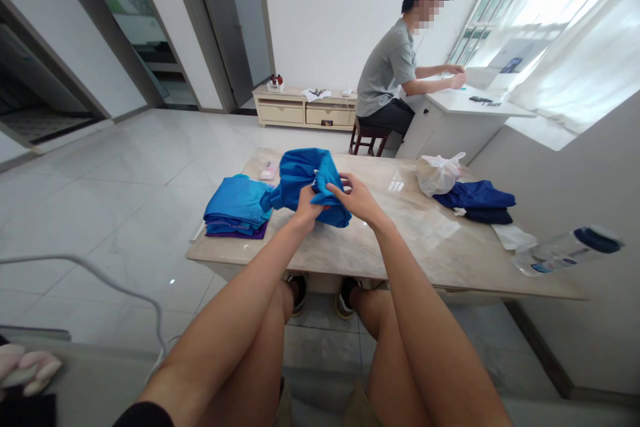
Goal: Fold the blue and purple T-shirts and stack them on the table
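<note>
On the counter, a folded blue stack lay left of the left grip, which, like the right grip, was closed on a blue garment mid-counter; further right lay a white bag and navy clothes.
</note>
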`<state>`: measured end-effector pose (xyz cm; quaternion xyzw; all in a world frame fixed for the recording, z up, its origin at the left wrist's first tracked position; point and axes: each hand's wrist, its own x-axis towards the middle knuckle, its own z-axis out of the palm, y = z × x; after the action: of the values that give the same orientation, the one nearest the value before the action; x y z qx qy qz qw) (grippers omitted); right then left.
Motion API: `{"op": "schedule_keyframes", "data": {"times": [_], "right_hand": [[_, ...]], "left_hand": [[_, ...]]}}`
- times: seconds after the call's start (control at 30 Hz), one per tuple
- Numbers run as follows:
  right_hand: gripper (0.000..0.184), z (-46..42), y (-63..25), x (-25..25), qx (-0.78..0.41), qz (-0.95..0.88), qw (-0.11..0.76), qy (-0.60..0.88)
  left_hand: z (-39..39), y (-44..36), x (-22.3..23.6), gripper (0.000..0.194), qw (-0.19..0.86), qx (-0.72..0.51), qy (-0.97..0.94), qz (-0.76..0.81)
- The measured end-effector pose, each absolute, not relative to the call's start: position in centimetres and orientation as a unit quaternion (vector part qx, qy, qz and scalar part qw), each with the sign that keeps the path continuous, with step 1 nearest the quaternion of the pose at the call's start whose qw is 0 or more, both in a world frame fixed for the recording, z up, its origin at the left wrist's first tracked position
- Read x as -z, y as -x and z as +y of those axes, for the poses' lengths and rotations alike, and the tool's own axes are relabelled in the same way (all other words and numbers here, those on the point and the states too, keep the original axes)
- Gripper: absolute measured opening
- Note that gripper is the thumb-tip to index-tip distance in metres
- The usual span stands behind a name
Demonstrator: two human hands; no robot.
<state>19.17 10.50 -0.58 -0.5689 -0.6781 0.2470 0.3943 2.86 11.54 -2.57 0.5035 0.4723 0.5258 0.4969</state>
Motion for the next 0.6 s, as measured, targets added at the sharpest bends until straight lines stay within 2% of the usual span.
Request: {"op": "schedule_keyframes", "data": {"times": [0.13,0.23,0.3,0.4,0.47,0.53,0.6], "right_hand": [[0.024,10.9,-19.5,1.2,-0.273,-0.682,0.343,0.585],[0.029,11.1,-21.4,1.8,-0.272,-0.672,0.342,0.598],[0.032,11.3,-23.4,1.9,-0.266,-0.614,0.413,0.618],[0.029,11.7,-27.2,1.8,-0.29,-0.424,0.613,0.6],[0.021,11.8,-29.6,1.6,-0.308,-0.275,0.716,0.563],[0.013,11.5,-31.1,1.7,-0.326,-0.165,0.748,0.555],[0.011,10.9,-31.5,2.0,-0.368,-0.124,0.71,0.587]], "left_hand": [[10.7,-3.8,3.2,0.022,0.481,-0.455,-0.581,0.473],[11.4,-2.8,3.3,0.027,0.486,-0.418,-0.586,0.495],[12.5,-1.4,2.9,0.03,0.431,-0.475,-0.555,0.53],[14.4,1.3,2.0,0.026,0.324,-0.623,-0.47,0.535],[15.2,2.7,1.8,0.026,0.307,-0.672,-0.415,0.531],[15.5,3.5,2.3,0.027,0.345,-0.657,-0.373,0.557],[15.2,3.7,3.3,0.028,0.408,-0.595,-0.359,0.593]]}}
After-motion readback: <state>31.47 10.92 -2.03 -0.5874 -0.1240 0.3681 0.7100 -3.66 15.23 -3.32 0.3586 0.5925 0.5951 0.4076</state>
